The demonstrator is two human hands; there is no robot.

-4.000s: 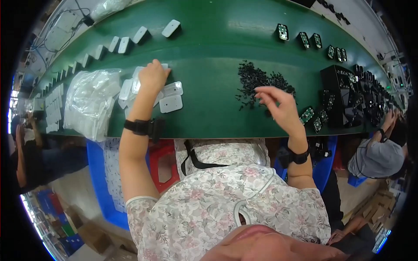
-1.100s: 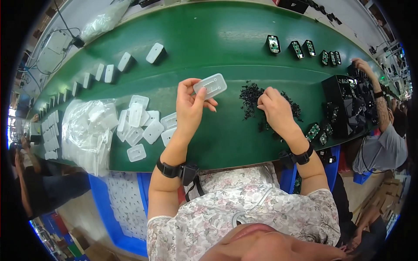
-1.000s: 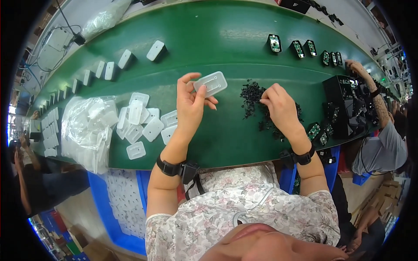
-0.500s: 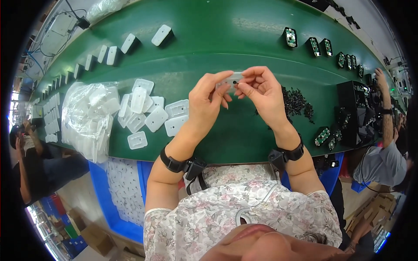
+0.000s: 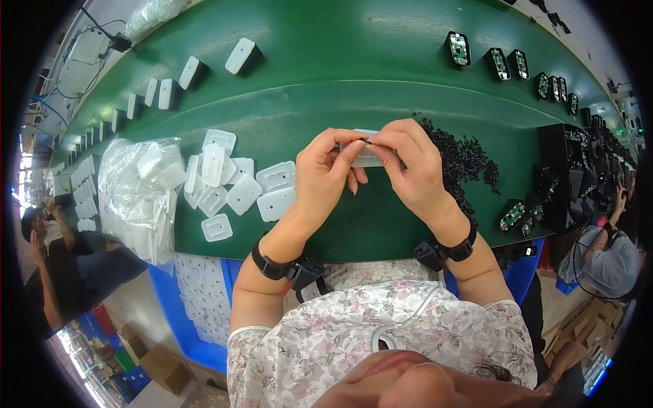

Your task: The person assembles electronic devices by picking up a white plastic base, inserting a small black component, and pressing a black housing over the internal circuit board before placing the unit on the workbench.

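Observation:
Thumb and forefinger of my left hand (image 5: 325,166) are pinched together, meeting the pinched fingertips of my right hand (image 5: 411,160). Between the two sets of fingertips is a small black part (image 5: 365,141), mostly covered. A white plastic cover (image 5: 368,160) shows just behind and below the fingertips, partly hidden by both hands. Whether it rests on the table or is held by the other fingers I cannot tell. Right beside my right hand lies a loose heap of small black parts (image 5: 469,160). To the left of my left hand, several white plastic covers (image 5: 243,195) lie scattered.
A clear plastic bag (image 5: 139,197) of white covers lies at the left of the green table (image 5: 299,102). White-topped black cases (image 5: 243,56) line the far left; black cases with circuit boards (image 5: 459,49) line the far right. A black box (image 5: 561,177) stands at right.
Both hands have come closer together, and their fingertips now meet at the black part. The white cover, earlier between the hands, now shows lower behind the fingers.

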